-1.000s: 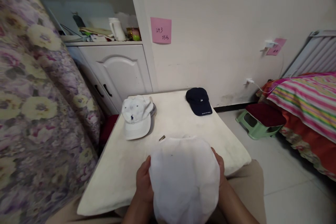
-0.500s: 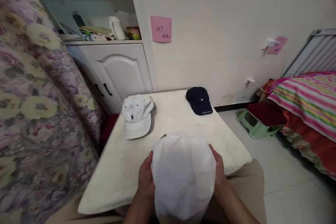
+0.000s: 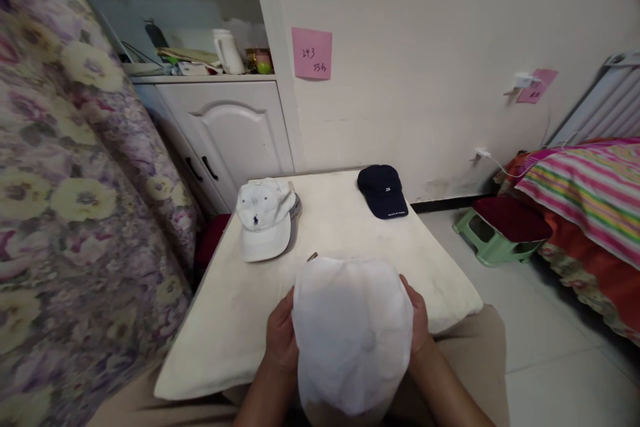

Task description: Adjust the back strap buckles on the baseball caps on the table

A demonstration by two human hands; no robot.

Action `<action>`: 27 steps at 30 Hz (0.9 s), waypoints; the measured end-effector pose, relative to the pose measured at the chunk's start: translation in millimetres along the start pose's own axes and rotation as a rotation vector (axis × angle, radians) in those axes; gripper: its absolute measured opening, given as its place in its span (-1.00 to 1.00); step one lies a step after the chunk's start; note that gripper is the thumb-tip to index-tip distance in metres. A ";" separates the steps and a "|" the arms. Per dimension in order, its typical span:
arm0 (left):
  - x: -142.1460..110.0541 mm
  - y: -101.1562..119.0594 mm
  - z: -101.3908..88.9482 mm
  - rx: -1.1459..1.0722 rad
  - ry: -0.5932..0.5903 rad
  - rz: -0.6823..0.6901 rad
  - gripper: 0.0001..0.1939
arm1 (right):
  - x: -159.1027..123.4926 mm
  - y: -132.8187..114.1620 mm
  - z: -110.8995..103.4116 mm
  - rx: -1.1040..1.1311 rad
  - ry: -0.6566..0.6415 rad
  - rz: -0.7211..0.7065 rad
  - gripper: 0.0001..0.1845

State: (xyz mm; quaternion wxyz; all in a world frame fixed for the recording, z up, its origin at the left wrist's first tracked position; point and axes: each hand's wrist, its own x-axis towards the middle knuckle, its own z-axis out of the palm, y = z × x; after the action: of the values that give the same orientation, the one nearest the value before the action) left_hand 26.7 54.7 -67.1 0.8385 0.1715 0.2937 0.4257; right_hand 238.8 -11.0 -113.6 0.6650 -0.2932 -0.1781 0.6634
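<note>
A white cap (image 3: 355, 333) is held up between my hands at the near edge of the table, its crown facing me. My left hand (image 3: 283, 333) grips its left side and my right hand (image 3: 416, 317) its right side; the fingers behind the fabric are partly hidden. On the table (image 3: 330, 220), at the back left, lies a white cap with a small dark logo (image 3: 264, 219), overlapping a grey one (image 3: 296, 213). A navy cap (image 3: 383, 191) rests at the back right. Just beyond the held cap a small metal buckle or clasp (image 3: 313, 257) shows.
A floral curtain (image 3: 75, 227) hangs at the left beside a white cabinet (image 3: 235, 123) with a jug (image 3: 229, 52) on its counter. Right of the table stand a green stool (image 3: 480, 233) with a dark red top and a bed with a striped cover (image 3: 590, 187).
The view has shifted slightly, so the surroundings sit a little further right. Both hands keep hold of the white cap in nearly the same position.
</note>
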 end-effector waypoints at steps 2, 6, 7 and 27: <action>0.9 0.4 0.3 -0.024 -0.030 -0.032 -0.73 | -1.2 -2.0 5.0 0.059 0.003 0.040 -0.67; 1.9 1.8 2.4 -0.039 -0.050 -0.075 -0.75 | -2.9 -8.9 13.4 0.129 -0.053 0.158 -0.47; 2.0 2.1 3.0 -0.031 -0.025 -0.081 -0.77 | -2.7 -9.9 13.0 0.139 -0.069 0.179 -0.43; -4.0 5.1 5.0 0.149 0.053 0.172 -0.70 | -7.5 15.8 -11.3 0.099 -0.191 0.074 -0.56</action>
State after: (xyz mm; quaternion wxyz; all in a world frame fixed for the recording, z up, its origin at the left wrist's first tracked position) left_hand 24.9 54.2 -59.1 0.7758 0.2466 0.3306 0.4776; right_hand 233.2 -21.0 -131.0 0.6336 -0.2019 -0.1968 0.7205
